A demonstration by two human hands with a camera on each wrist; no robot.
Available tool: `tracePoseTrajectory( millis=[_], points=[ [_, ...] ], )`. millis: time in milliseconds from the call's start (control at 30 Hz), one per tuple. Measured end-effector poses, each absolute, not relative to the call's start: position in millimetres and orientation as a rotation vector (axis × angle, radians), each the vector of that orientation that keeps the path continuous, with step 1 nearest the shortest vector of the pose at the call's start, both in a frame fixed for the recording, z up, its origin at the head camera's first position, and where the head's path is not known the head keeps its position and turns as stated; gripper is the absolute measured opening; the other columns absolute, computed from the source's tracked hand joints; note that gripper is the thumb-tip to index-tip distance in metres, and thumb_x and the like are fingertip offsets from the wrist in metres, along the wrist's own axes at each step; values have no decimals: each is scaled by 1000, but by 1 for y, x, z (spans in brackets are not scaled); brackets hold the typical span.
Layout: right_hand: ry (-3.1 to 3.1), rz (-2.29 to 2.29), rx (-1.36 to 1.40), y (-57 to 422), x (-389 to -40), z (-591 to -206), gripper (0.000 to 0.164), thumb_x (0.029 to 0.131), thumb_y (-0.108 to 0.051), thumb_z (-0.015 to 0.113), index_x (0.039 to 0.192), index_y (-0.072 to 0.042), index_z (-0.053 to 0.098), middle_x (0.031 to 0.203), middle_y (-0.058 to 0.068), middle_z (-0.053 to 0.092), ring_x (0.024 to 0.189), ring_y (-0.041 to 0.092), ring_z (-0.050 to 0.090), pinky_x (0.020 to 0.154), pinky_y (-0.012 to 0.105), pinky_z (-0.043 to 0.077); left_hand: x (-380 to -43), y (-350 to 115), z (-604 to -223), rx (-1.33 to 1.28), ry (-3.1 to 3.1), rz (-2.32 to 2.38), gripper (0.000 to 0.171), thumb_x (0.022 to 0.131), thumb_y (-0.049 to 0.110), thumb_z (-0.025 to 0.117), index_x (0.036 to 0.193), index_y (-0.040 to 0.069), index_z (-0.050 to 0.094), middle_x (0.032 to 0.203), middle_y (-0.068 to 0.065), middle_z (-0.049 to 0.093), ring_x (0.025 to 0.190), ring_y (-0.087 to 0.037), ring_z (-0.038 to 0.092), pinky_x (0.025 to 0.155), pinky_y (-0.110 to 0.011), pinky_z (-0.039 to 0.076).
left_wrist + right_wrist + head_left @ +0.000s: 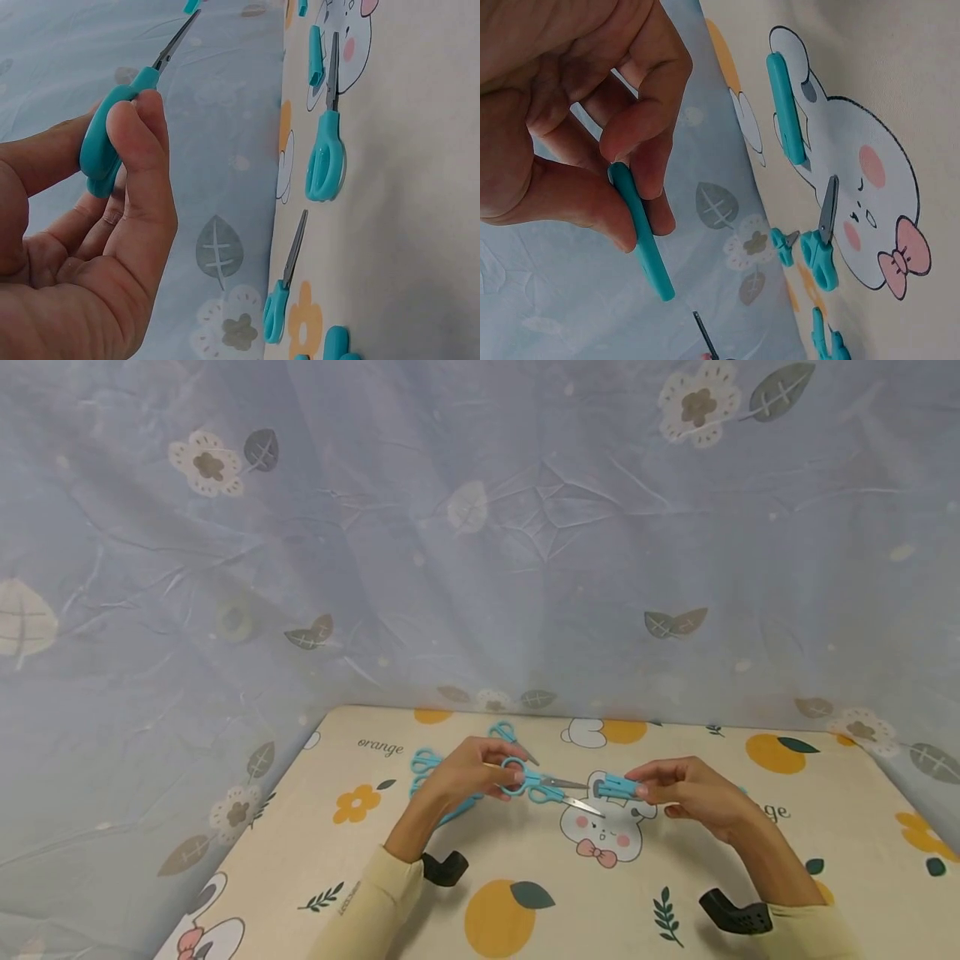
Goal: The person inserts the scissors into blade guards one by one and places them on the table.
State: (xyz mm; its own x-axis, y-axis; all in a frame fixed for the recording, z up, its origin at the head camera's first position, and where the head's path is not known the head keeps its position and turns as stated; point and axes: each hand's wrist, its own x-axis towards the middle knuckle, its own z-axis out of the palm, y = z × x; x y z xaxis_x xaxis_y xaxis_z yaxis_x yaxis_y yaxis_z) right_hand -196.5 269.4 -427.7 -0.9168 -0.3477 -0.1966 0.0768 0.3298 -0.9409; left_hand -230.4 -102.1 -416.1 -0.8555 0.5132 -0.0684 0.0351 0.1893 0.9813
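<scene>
My left hand (472, 768) holds a pair of scissors (148, 79) by its teal handles, thumb and fingers round the loops. Its metal blades point right, towards my right hand (693, 793). That hand pinches a short teal blade cover (649, 247) between thumb and fingers, a little apart from the blade tips. Below them on the cloth lies a second pair of scissors (328, 124) with bare blades. Just beyond those tips rests another teal blade cover (784, 105). In the head view, the held cover overlaps the one on the table.
Farther back lies another pair of scissors (276, 300). More teal-handled scissors (424, 762) and teal pieces (459, 811) lie on the left, partly behind my left hand. A cream printed cloth (600, 910) covers the table. Behind it hangs a grey-blue patterned curtain (480, 585).
</scene>
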Motion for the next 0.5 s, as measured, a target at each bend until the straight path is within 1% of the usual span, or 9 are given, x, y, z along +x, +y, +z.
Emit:
tracePoseTrajectory(
  millis=[267,500],
  points=[
    [2231,-1628,-236,263,-196,-424,41,103,-17,73,137,5,68,100,-1,73,88,19,59,66,27,49,-230,-102,-412,499,2087,1732,33,99,7,75,132,2,72,102,-5,74,89,-16,76,77,-33,68],
    [2242,-1630,-258,258,-196,-429,42,103,-18,73,137,6,67,101,0,73,92,17,62,67,28,51,-230,-100,-414,524,2078,1737,35,98,7,77,132,-1,71,106,-8,75,88,-15,77,78,-34,69]
  ],
)
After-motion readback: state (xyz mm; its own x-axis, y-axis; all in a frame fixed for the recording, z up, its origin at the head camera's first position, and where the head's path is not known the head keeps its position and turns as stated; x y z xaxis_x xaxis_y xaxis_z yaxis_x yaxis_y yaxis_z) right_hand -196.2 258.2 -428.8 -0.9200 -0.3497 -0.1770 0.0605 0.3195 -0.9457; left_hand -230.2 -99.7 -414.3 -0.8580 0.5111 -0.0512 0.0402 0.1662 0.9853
